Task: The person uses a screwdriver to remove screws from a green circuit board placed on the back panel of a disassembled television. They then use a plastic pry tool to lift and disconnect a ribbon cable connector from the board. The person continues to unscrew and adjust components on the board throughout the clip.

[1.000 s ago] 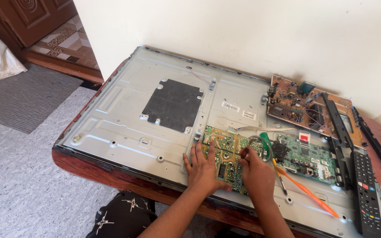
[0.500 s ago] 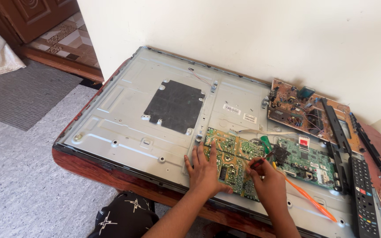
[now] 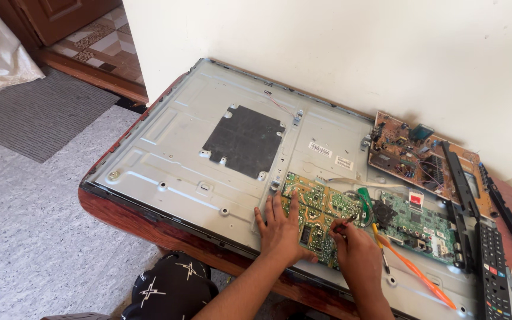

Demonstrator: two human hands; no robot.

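A flat television lies face down, its grey metal back panel (image 3: 208,154) up, on a wooden table (image 3: 137,219). My left hand (image 3: 280,228) rests flat on the near left edge of a green and yellow circuit board (image 3: 321,207) mounted on the panel. My right hand (image 3: 357,252) is beside it, fingers pinched on a thin dark tool (image 3: 346,223) whose tip touches the board. A green-handled screwdriver (image 3: 367,204) lies just right of the board.
A second green board (image 3: 416,222) sits to the right, with a brown board (image 3: 410,148) behind it. A long orange tool (image 3: 416,269), a black remote (image 3: 493,266) and black plastic strips (image 3: 460,178) lie at right. A wall stands behind.
My right hand has shifted slightly left along the board and closer to the left hand. The camera view has moved a little; the left hand stays on the board.
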